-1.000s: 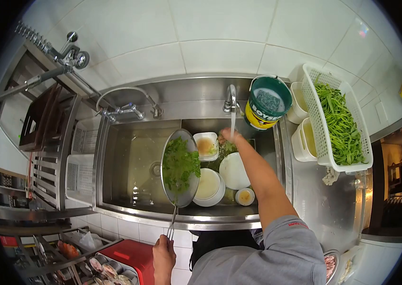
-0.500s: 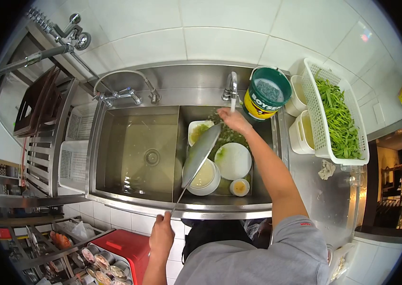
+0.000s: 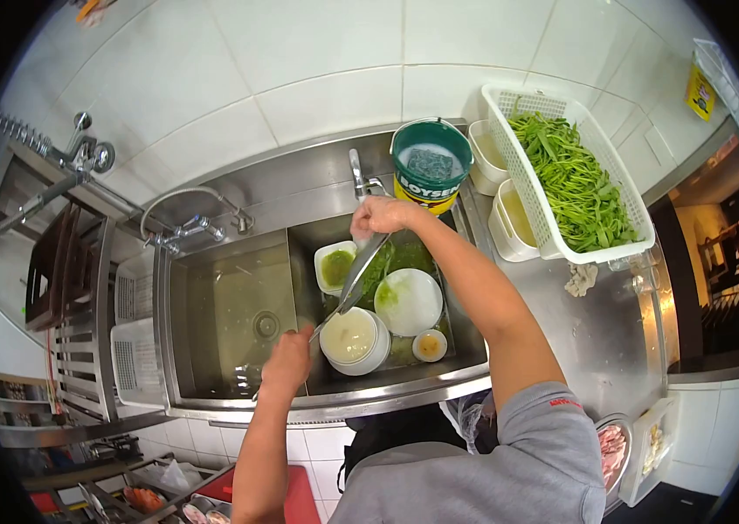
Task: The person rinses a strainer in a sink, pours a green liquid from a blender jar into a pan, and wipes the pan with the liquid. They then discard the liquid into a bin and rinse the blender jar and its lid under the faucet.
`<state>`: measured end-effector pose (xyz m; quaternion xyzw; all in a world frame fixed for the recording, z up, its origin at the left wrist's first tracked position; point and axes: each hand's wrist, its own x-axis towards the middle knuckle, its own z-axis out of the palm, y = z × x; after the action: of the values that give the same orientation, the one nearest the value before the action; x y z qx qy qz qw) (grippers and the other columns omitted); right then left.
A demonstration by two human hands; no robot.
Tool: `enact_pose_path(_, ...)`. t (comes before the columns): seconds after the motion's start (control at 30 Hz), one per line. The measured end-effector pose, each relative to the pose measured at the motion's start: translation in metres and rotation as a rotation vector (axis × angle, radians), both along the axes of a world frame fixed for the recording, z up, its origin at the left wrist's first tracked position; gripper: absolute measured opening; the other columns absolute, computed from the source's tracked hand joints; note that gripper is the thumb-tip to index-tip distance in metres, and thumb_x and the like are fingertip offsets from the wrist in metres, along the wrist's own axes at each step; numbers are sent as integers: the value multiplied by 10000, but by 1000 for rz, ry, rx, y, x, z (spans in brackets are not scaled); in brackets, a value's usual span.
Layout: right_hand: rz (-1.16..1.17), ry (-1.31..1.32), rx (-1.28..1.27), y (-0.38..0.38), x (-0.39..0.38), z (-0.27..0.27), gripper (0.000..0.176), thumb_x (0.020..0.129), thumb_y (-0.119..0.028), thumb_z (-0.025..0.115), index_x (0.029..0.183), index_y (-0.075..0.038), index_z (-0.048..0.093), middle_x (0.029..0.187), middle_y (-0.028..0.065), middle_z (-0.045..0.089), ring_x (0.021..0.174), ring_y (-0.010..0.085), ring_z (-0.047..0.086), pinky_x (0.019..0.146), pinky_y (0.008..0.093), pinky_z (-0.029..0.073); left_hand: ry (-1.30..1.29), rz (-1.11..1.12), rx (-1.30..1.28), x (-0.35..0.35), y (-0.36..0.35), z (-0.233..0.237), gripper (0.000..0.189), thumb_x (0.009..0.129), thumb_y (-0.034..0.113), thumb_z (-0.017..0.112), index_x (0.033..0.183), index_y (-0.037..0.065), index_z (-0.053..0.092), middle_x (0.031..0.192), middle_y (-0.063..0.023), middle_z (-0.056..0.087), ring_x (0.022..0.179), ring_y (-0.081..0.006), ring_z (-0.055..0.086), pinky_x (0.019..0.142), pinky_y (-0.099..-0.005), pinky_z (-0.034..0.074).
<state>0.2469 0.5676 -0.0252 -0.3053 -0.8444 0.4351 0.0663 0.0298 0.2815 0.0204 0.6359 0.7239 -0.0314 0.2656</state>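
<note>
A metal pan [image 3: 359,276], tilted nearly on edge, hangs over the right sink basin. My left hand [image 3: 288,358] is closed round its thin handle. My right hand [image 3: 382,218] is at the pan's upper rim near the tap [image 3: 357,173]; what its fingers grip is hard to make out. Under and beside the pan lie a stack of white bowls [image 3: 354,339] with cloudy liquid, a white plate [image 3: 408,302] with green bits, a square white dish [image 3: 334,267] with green liquid, and a small cup [image 3: 430,346] with something orange.
A green bucket [image 3: 431,164] stands behind the right basin. White tubs [image 3: 512,222] and a white basket [image 3: 553,234] of leafy greens [image 3: 567,182] are to its right. The left basin [image 3: 243,306] holds cloudy water. White crates [image 3: 136,362] stand at the left.
The view has shifted. The pan has turned more edge-on, and my left hand has risen from below the sink's front edge to over the sink. My right hand is bent more over the rim.
</note>
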Motion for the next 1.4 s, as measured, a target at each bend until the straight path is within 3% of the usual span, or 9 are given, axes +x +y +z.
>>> enact_pose_path(0.53,-147,-76,-723,12,-12,-30,283,936,-170,508,1099,17,645,1049,169,686,874,278,699,732,373,587,46,-242,91,-7,77,-11,126,910,92,552,1034,75,543,1033,-186,589,982,-423,599,802,-529,513)
enact_pose_path(0.63,84,-509,471,43,-28,-68,270,927,-179,502,1057,1,657,995,162,694,847,262,700,722,373,588,133,-237,105,5,80,1,161,901,85,542,1061,106,553,1058,-154,581,973,-387,619,811,-519,535)
enact_pose_path(0.73,-282,-156,-600,14,-15,-46,252,883,-178,514,1004,-33,680,883,127,706,797,228,701,666,352,574,274,-343,188,2,75,1,197,874,69,551,1062,125,565,1042,-142,575,974,-368,622,815,-502,544)
enact_pose_path(0.83,-337,-339,-22,11,-19,-21,244,871,-174,500,945,-37,689,810,96,698,727,206,690,614,338,560,345,-380,283,-6,61,-5,223,856,62,556,1067,134,567,1043,-139,565,977,-354,610,813,-482,540)
enact_pose_path(0.97,-291,138,-632,-2,-22,-39,298,926,-218,478,860,-16,688,804,105,693,666,207,670,580,329,552,403,-353,305,-14,47,-10,248,849,53,566,1087,116,544,1045,-140,550,980,-346,580,820,-464,509)
enact_pose_path(1.07,-492,68,-199,22,-29,-71,291,940,-218,481,891,-16,684,825,115,692,679,211,677,610,328,566,431,-287,359,-15,29,-24,283,834,46,576,1106,104,525,1043,-132,541,973,-334,561,823,-455,485)
enact_pose_path(1.13,-447,308,-775,14,-13,-66,259,926,-203,505,858,-29,683,801,100,684,688,212,678,625,322,563,435,-247,417,-18,21,-35,310,824,41,582,1121,99,516,1039,-127,535,968,-329,550,822,-452,473)
enact_pose_path(1.27,-482,25,-39,19,-14,-44,227,883,-202,587,966,-2,655,866,118,692,761,238,695,664,316,567,422,-189,505,-20,9,-47,267,832,40,539,1092,101,537,1010,-104,514,947,-305,521,824,-425,441)
enact_pose_path(1.4,-210,57,-755,-10,-16,-18,242,888,-224,564,900,-13,682,812,150,707,773,247,705,655,367,560,475,-193,541,-15,0,-49,294,816,67,574,1108,108,580,1002,-95,518,928,-287,524,828,-408,446)
